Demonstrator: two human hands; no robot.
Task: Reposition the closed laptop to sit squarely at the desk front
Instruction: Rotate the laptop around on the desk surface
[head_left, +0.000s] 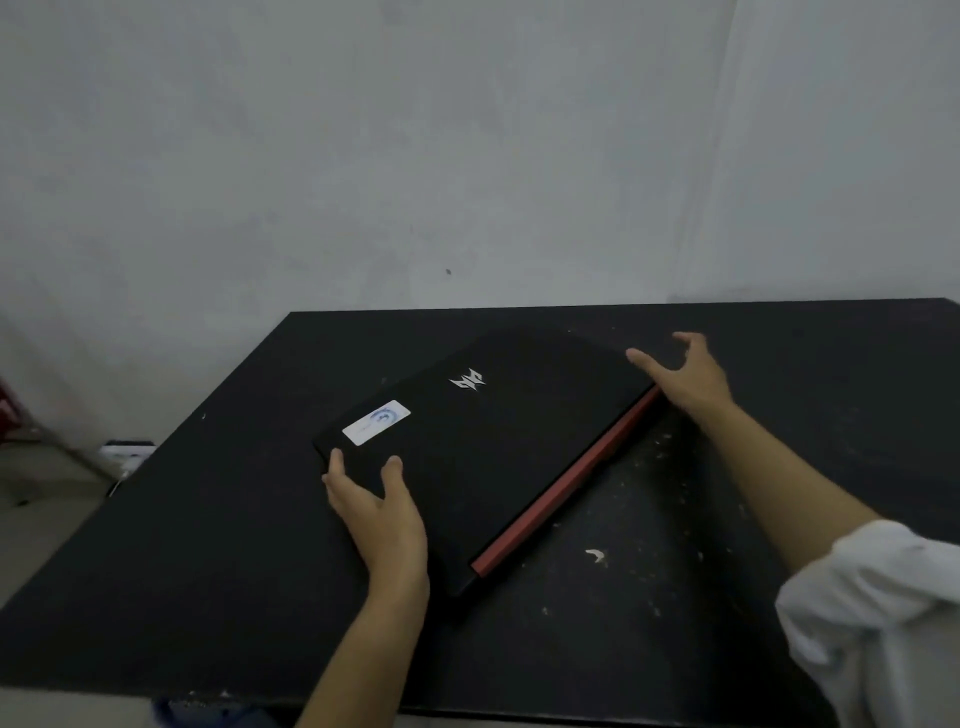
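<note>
A closed black laptop with a silver logo, a white sticker and a red rear strip lies on the black desk, turned at an angle to the desk's edges. My left hand grips its near-left edge, thumb and a finger on the lid. My right hand is at the laptop's far-right corner with fingers spread, palm against the corner by the red strip.
A pale wall stands right behind the desk. White specks and scuffs mark the desk to the right of the laptop. A white object lies on the floor beyond the desk's left edge. The desk's front edge runs along the bottom of the view.
</note>
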